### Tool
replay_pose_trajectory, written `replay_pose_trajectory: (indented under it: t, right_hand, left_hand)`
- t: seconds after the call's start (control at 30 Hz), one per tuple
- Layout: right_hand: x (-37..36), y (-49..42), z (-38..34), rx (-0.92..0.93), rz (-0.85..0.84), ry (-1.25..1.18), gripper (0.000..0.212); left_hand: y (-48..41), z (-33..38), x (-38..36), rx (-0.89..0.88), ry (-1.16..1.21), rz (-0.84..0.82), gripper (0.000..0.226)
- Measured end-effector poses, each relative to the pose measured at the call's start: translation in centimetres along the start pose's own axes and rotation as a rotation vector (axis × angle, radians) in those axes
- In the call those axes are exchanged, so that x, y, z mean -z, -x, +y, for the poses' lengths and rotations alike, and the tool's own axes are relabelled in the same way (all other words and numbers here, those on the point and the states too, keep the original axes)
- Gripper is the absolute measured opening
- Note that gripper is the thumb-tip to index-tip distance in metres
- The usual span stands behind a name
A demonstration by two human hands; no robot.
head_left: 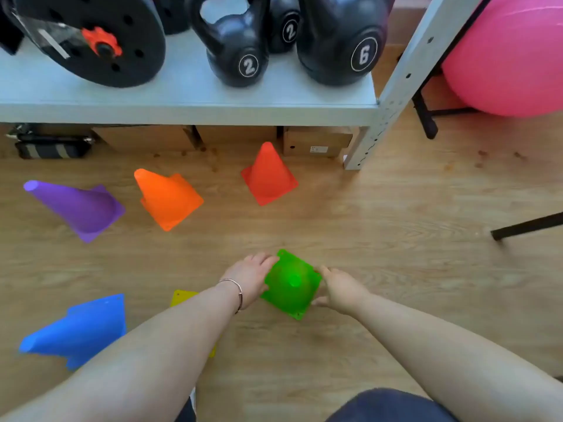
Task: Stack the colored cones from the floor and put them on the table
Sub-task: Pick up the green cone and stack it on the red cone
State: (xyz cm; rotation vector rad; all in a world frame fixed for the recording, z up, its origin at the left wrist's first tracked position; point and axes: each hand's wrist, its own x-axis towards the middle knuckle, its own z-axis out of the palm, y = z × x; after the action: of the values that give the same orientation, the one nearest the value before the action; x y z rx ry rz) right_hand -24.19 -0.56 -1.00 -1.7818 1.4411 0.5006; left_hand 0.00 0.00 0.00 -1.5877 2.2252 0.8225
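A green cone (291,283) stands upright on the wooden floor, seen from above. My left hand (251,277) grips its base on the left side and my right hand (339,289) grips the right side. Farther off stand a red cone (269,175), an orange cone (167,197) and a purple cone (79,208) in a row before the shelf. A blue cone (76,330) stands at the near left. A yellow cone (181,296) is mostly hidden under my left forearm.
A grey metal shelf (182,99) at the back carries kettlebells (237,50) and a weight plate (100,41), with cardboard boxes (316,141) beneath it. A pink exercise ball (511,59) sits at the right. A black bar (527,226) lies on the floor at the right edge.
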Motion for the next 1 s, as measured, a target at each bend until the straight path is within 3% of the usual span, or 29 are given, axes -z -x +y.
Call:
replay_pose_trajectory:
  t: [0.43,0.73,1.0]
  right_hand:
    - [-2.7,-1.4,0.4,-0.020,0.068,-0.261,0.091]
    - [-2.0,-2.1,0.3,0.023,0.063,-0.420,0.093]
    - [5.4,-2.5,-2.4,0.117,0.018,-0.542,0.090]
  left_hand:
    - [-1.7,0.2,-2.5,0.075,0.152,-0.075,0.071]
    - [-1.0,0.2,-2.1,0.162,0.280,0.042,0.068]
    - [-1.0,0.6,2.6,0.269,0.492,0.265,0.067]
